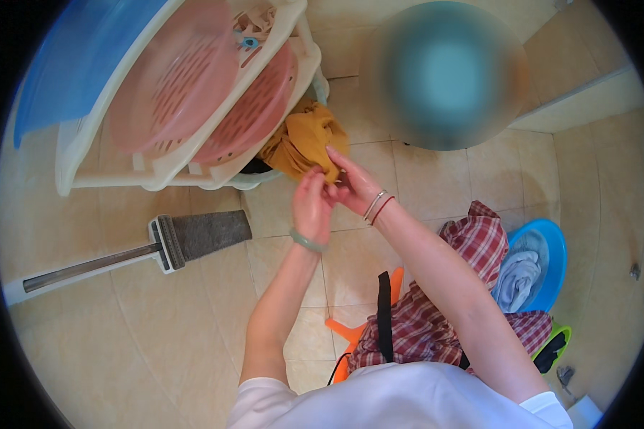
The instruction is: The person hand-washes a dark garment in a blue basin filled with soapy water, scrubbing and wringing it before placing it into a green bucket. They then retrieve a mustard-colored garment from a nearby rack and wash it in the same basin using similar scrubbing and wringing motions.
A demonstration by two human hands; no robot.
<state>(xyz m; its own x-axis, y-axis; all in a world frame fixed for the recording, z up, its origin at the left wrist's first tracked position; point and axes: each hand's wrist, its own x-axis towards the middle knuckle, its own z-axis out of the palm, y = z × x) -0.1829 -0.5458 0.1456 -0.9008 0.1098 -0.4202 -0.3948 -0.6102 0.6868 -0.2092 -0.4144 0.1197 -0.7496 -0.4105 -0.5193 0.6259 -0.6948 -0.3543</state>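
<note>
White shirt front (401,397) nearest, one, at the lower edge. Red plaid fabric (411,329) just beyond, one black strap (384,318) lying over it; orange legs (347,330) show from under it, count uncertain.

Two bare hands, close together. Left hand (313,209): one pale green bangle (308,240); fingers bent, tips at the lower edge of one mustard cloth (304,143). Right hand (358,182): two bracelets, one silvery, one red; one finger extended along the same cloth. Cannot tell whether either is clamped on it. Cloth sits bunched at the rim of one pale container (265,179), low at the rack's right end.

One white rack (75,154), upper left: two pink slotted pieces, one blue piece (75,64) at its outer side.

Right side: one blue basin (557,250) holding greyish-blue fabric (519,279); one lime-green container (567,339) with something dark inside. Left: one mop (207,234), grey pad, flat on the tiled floor (193,314). Far end: one round teal shape (447,79), too blurred to identify.
</note>
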